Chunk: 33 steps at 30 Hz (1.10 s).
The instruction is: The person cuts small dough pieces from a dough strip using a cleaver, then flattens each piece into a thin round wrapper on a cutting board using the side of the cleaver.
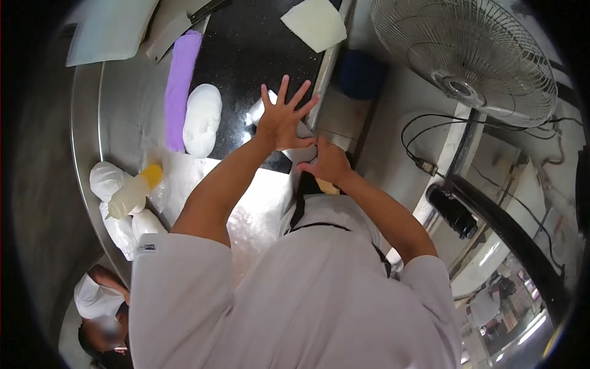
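My left hand is spread wide, palm down, over the near right corner of a black work surface. Under it shows part of a pale, shiny thing whose kind I cannot make out. Close by, at the counter edge, is my right hand, its thumb held away from its fingers, beside a greyish-white patch partly hidden by both hands. Left of my left hand lies a smooth white dough-like log, alongside a long purple strip. A cream-coloured square sheet lies at the far edge.
A squeeze bottle with a yellow cap leans on white plastic bags at left. A broad blade lies at the far left on the steel counter. A stand fan stands at right. Another person is at lower left.
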{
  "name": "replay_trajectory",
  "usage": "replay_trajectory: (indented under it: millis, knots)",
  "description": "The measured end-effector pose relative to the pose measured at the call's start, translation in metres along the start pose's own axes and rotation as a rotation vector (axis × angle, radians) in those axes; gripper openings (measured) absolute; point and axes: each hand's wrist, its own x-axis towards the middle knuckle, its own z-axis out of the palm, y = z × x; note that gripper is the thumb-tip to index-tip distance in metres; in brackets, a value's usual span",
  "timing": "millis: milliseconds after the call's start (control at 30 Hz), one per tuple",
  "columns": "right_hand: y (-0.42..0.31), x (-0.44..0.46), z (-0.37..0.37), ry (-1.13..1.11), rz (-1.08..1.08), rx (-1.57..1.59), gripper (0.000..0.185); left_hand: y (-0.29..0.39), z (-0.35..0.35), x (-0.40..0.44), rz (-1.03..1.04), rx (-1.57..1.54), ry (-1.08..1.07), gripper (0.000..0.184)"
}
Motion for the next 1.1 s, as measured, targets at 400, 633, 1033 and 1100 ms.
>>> replay_trajectory:
  millis: [400, 633, 1033, 1100]
  knots:
    - [0.023, 0.045, -0.038, -0.446, -0.065, -0.072, 0.084, 0.014, 0.002, -0.012, -0.193, 0.005, 0.140, 0.113]
    - [0.027, 0.128, -0.076, -0.518, -0.150, -0.206, 0.083, -0.007, -0.005, 0.027, -0.366, 0.021, 0.236, 0.114]
    - [0.031, 0.128, -0.078, -0.477, -0.190, -0.214, 0.084, -0.017, -0.008, 0.031, -0.356, 0.029, 0.232, 0.114]
    - [0.023, 0.149, -0.083, -0.507, -0.192, -0.247, 0.085, -0.030, -0.011, 0.034, -0.428, 0.082, 0.235, 0.114]
